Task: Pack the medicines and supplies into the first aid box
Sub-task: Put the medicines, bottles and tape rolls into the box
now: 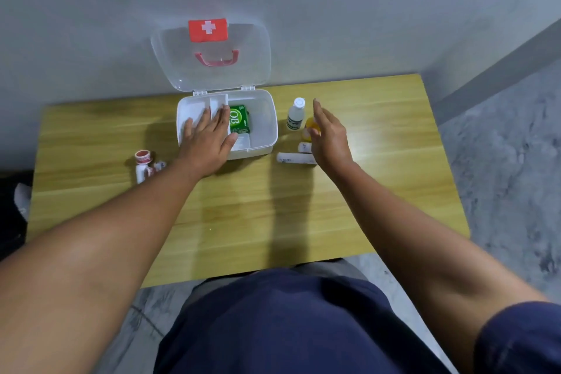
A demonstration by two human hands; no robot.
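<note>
We look down on a wooden table [273,206] where an open first aid box [267,136] stands by the wall, with a green box [239,119] already inside, just beside a white tray [197,109]. The left hand [209,136] lies flat on that tray, fingers straight, grasping nothing. The right hand [329,136] hovers released and empty over a yellow bottle [311,124], next to a white bottle [296,115], right of the box. To do this well, we judge, we should wrap the fingers low round the yellow bottle, lift it straight up, and steady the box with the left hand.
</note>
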